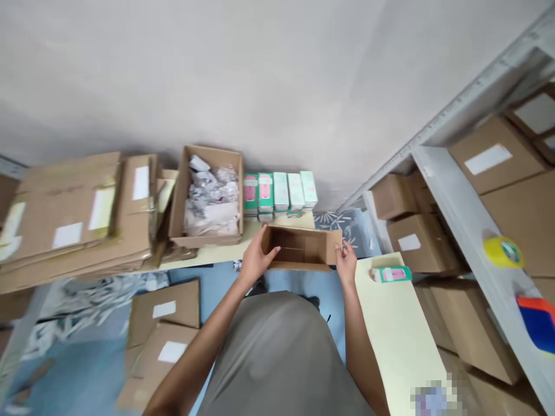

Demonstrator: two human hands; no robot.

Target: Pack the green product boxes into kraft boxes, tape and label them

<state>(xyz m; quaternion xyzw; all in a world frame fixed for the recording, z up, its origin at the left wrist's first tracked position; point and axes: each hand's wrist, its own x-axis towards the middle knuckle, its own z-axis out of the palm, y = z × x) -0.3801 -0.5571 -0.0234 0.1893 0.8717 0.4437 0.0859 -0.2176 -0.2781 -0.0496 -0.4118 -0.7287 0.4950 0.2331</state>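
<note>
While the left hand (255, 261) and right hand (346, 263) clamp its opposite ends, an open cardboard carton (318, 245) is held before the grey garment (281, 352). Just beyond the carton stand five product boxes (281, 192); left of it, a cardboard bin (177, 214) holds crumpled wrapping (212, 193); right of it, a green-and-pink packet (392, 274) lies on a cream tabletop (392, 323).

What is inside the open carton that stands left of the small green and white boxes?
Inside the open carton, a pile of crumpled whitish material can be seen. Whatever lies under this pile, and the carton's bottom, is covered, so I cannot tell.
</note>
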